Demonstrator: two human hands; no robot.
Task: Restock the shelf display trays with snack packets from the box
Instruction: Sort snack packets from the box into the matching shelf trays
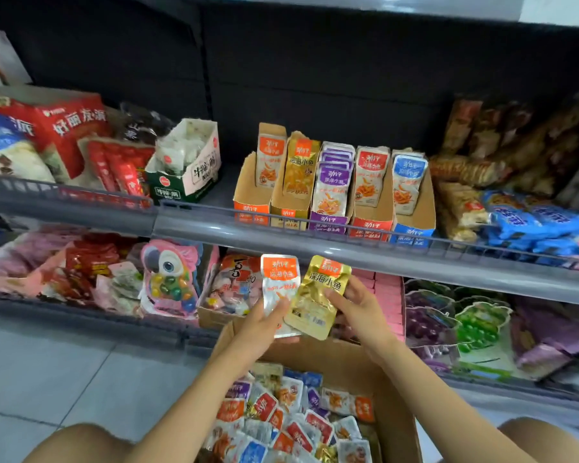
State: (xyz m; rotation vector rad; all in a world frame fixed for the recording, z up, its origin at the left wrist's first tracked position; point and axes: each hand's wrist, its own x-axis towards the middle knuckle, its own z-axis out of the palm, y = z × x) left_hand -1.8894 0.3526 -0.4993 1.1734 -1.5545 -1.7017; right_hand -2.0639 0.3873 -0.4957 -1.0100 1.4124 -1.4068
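1. The left hand (264,327), at lower centre of the frame, is pinching a silver foil snack packet with an orange label (279,285) near its lower edge, with the thumb lying on the front.
2. The right hand (360,312), just to the right, is gripping a gold foil snack packet (318,295) by its right side, with the thumb lying across the front.
3. Both packets are standing upright in front of the grey shelf rail (214,230), and the gold one is overlapping the silver one's right edge.
4. Under the hands, at bottom centre, an open brown cardboard box (395,406) is holding a loose heap of small mixed packets (291,419).
5. On the upper shelf, at mid-frame, five cardboard display trays (370,223) are standing side by side, fronted orange, gold, purple, red and blue from left to right, each carrying upright packets.
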